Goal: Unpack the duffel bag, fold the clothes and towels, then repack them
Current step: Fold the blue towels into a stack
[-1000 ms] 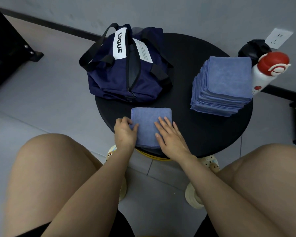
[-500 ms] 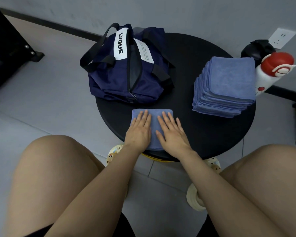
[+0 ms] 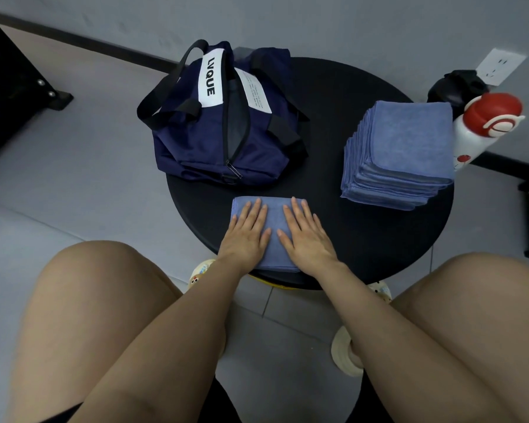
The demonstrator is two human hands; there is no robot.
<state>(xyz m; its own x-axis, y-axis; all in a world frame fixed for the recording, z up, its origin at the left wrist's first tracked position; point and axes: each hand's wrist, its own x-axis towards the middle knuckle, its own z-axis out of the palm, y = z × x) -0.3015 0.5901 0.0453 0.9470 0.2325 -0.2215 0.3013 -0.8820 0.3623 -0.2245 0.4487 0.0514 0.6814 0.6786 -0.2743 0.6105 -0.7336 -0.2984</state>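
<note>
A folded blue towel (image 3: 275, 219) lies at the near edge of the round black table (image 3: 364, 233). My left hand (image 3: 246, 235) and my right hand (image 3: 306, 236) both press flat on it, fingers straight and pointing away from me. Behind it, at the table's left, sits the navy duffel bag (image 3: 196, 141) with a white LVQUE label, its top zipper open and the inside dark. A tall stack of folded blue towels (image 3: 409, 148) stands on the right side of the table.
A white bottle with a red cap (image 3: 483, 129) stands at the table's right rim, with a dark object (image 3: 458, 87) behind it and a wall socket (image 3: 500, 66) above. A black frame (image 3: 9, 87) stands on the floor at left. My bare knees flank the table.
My left hand let go of the towel's left edge and flattened on top of it beside the right hand. Both hands slid slightly forward over the towel.
</note>
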